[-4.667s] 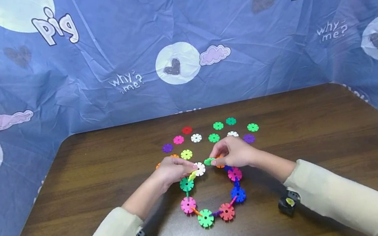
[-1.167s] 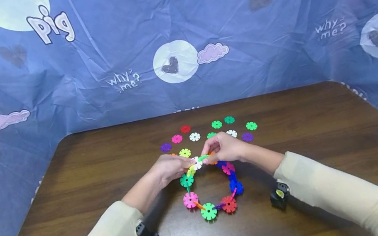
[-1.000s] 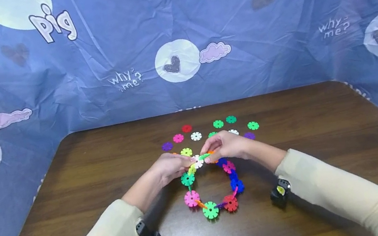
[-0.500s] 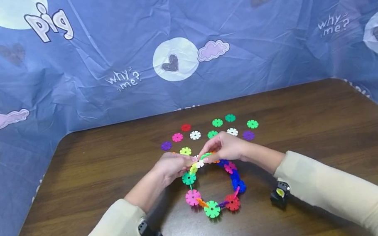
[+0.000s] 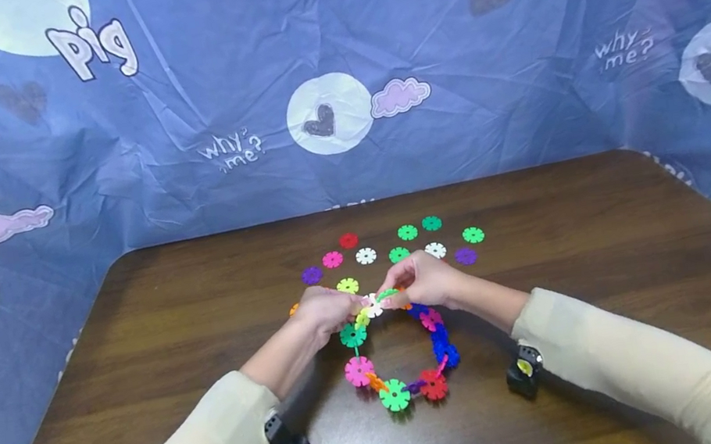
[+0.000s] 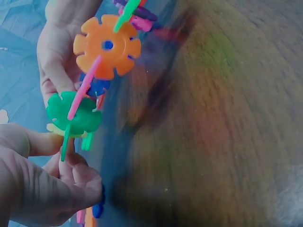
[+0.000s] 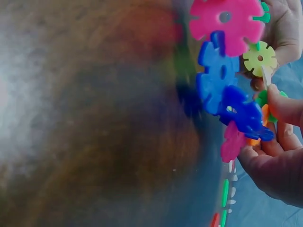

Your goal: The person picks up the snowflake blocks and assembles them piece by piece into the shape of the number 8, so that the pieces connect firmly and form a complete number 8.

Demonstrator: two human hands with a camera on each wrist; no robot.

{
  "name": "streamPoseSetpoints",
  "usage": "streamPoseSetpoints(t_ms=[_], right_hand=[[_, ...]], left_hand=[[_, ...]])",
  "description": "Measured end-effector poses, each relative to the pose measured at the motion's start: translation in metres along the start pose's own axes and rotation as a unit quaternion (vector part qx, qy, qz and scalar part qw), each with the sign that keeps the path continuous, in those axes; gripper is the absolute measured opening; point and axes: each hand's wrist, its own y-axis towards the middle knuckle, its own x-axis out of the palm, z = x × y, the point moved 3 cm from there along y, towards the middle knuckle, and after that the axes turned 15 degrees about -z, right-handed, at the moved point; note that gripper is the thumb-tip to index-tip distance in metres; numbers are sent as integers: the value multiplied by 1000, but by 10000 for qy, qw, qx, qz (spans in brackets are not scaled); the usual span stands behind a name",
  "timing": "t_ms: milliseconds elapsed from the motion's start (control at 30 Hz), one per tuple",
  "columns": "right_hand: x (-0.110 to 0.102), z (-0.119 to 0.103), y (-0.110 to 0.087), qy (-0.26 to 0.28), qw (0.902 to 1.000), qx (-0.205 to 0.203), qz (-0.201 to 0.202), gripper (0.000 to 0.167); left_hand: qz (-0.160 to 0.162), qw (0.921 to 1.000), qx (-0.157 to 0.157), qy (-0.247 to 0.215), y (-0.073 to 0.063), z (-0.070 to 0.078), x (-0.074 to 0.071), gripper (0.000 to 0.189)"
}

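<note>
A ring of notched snowflake discs in many colours hangs between both hands, its near side by a light green disc and a red disc. My left hand pinches the white snowflake disc at the ring's far side; a yellow disc joins it. My right hand pinches a green snowflake disc, whose edge meets the white one. Beyond that, an orange disc is partly covered by the right fingers. Blue discs and a pink disc follow down the right side.
Loose snowflake discs lie behind the hands on the brown wooden table, among them a red disc, a white disc, a purple disc and a yellow disc. A blue printed cloth encloses the back and sides.
Several seconds ago the white and green discs were apart. The right hand has since moved left, bringing the green disc against the white one. In the last second both hands have kept their grip, barely shifting.
</note>
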Motion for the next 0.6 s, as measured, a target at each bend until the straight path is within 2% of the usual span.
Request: streamPoseSetpoints(t_ms=[100, 367, 433, 600], right_hand=[[1, 3, 0, 40, 10000, 69, -7, 14], [3, 3, -1, 333, 9992, 149, 156, 10], [4, 4, -2, 428, 9987, 222, 178, 9], [6, 6, -2, 397, 9985, 108, 352, 9]], left_hand=[[-47, 10000, -57, -12, 0, -2, 1, 22], [117, 9999, 42, -20, 1, -4, 2, 27], [104, 9999, 48, -51, 1, -4, 2, 25], [229, 9997, 51, 0, -1, -5, 3, 11]])
